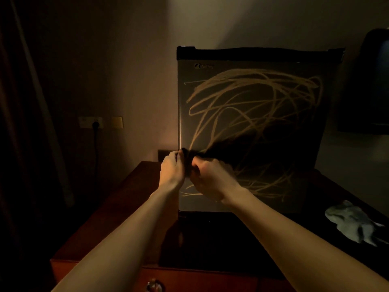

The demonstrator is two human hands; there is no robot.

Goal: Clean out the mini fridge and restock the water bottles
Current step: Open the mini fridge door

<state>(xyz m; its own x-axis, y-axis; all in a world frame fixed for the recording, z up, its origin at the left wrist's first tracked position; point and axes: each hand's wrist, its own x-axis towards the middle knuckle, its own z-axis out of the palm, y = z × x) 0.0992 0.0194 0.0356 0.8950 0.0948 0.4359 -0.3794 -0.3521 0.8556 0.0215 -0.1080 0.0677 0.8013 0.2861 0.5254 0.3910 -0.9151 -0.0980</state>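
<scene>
A mini fridge (263,114) stands on a wooden cabinet, its grey door shut and covered with pale scribbled streaks. My left hand (171,168) curls around the door's left edge at about mid-height. My right hand (207,175) is fisted right beside it, fingers hooked at the same edge. A dark patch between the two hands hides the fingertips. No water bottles are in view.
A crumpled pale cloth (353,224) lies on the dark mat (221,245) to the fridge's right. The wooden cabinet (109,220) has a drawer knob (154,285) at its front. A wall socket with a plugged cord (95,124) is at left, a dark screen (368,85) at right.
</scene>
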